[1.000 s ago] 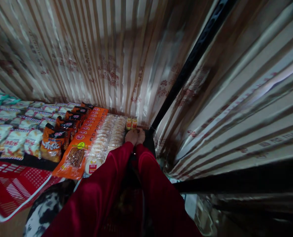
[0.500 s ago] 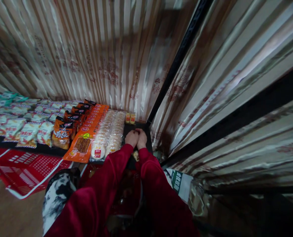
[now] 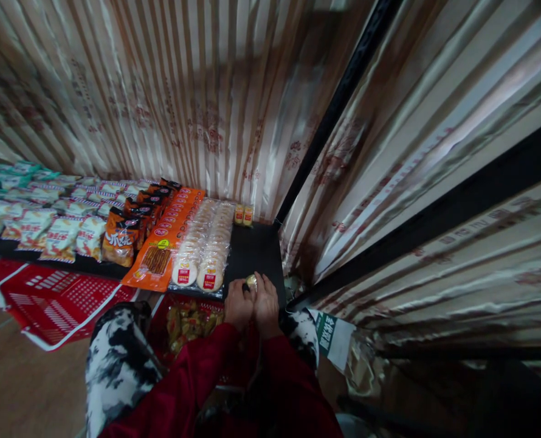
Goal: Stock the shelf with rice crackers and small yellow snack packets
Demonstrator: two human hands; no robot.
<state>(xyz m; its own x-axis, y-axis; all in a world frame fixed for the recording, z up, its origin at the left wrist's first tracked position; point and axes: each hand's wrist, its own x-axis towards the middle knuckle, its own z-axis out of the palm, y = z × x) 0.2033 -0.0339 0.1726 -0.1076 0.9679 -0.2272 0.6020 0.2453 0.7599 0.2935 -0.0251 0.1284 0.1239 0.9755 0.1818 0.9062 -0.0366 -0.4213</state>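
Note:
My left hand (image 3: 239, 305) and my right hand (image 3: 265, 304) are side by side at the front edge of the black shelf (image 3: 252, 246). Their curled fingers close around a small gold-wrapped snack (image 3: 251, 281), which shows partly between the fingertips. Two similar gold-and-red packets (image 3: 243, 215) stand at the shelf's back. To the left of my hands lie two rows of round white crackers in clear wrap (image 3: 210, 277). Below, partly behind my left forearm, a red basket (image 3: 158, 316) holds many gold-wrapped pieces (image 3: 188, 325).
Orange snack bags (image 3: 154, 264), orange-black bags (image 3: 119, 240) and white snack bags (image 3: 63, 237) fill the shelf leftward. Another red basket (image 3: 65, 304) is below. A pleated curtain (image 3: 161, 91) backs the shelf; black poles (image 3: 338, 115) slant at the right.
Both hands have drawn back from the middle of the shelf to its front edge, around the small gold-wrapped snack. The basket of gold-wrapped pieces has come into clearer view.

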